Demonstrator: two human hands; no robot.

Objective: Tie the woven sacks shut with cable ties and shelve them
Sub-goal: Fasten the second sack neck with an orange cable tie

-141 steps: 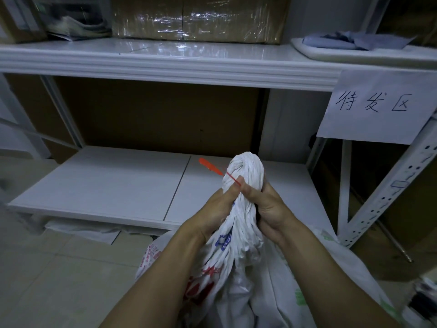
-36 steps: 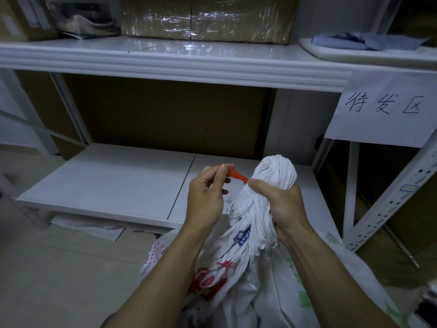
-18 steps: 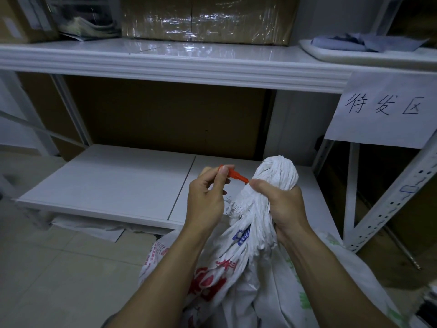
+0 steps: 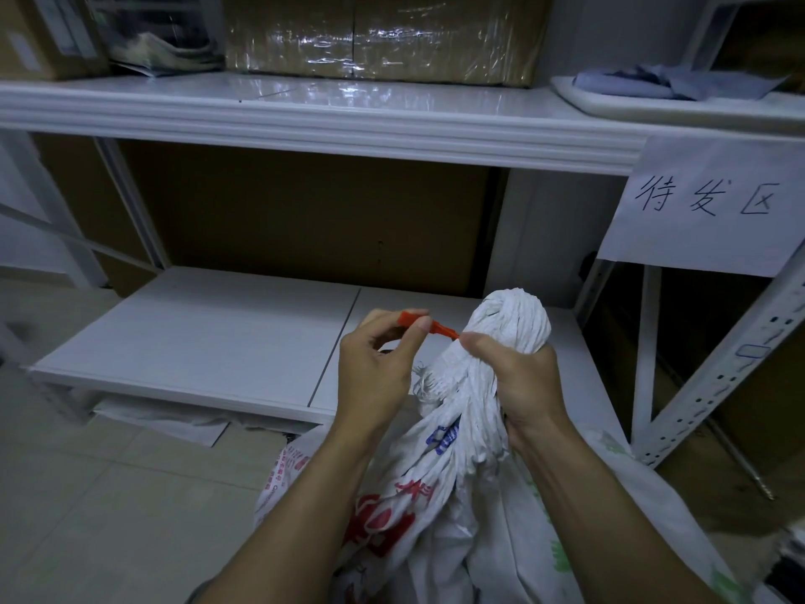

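A white woven sack [image 4: 461,507] with red, blue and green print stands on the floor in front of me, its mouth gathered into a twisted neck. My right hand [image 4: 518,381] grips that neck just below the bunched top. An orange cable tie [image 4: 431,326] sticks out to the left from the neck. My left hand [image 4: 379,364] pinches the free end of the tie between thumb and fingers. The part of the tie around the neck is hidden by my right hand.
A low white shelf [image 4: 209,337] lies behind the sack. An upper shelf [image 4: 305,111] carries wrapped cardboard boxes [image 4: 379,37]. A paper sign [image 4: 705,207] hangs on the rack at right, beside a perforated white upright [image 4: 740,350]. Tiled floor [image 4: 109,494] spreads to the left.
Since 3.9 s ago my left hand left the sack neck and took the tie's free end. Over the last second both hands have stayed almost still.
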